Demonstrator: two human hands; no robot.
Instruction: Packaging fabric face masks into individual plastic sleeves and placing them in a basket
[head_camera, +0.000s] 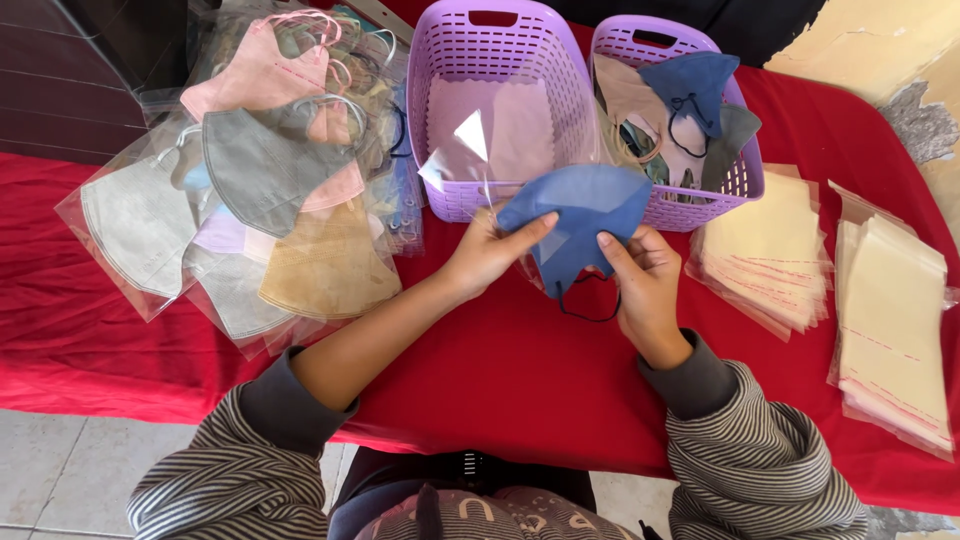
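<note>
Table (520, 370), covered in red cloth, carrying all items. Heap of bagged masks (250, 190) in grey, pink, tan and lilac, each in a clear sleeve, at the far left corner, spilling toward the left edge. Two lilac plastic baskets at the far edge: the left basket (440, 70) holding only a pale liner or sleeve, the right basket (735, 185) holding loose masks in blue, grey and beige. Two stacks of empty clear bags (770, 250) with cream backing, lying flat along the right edge. Blue mask (580, 215), folded flat, held above the middle of the table just in front of the baskets, partly inside a thin clear sleeve, its dark ear loop hanging below. Judged light, soft and easily creased; the sleeve looks slippery, so the folded edges seem the surest hold. Left hand (485, 255), fingers closed in a pinch on the mask's left edge and sleeve. Right hand (645, 280), thumb and fingers pinching the mask's lower right edge.
</note>
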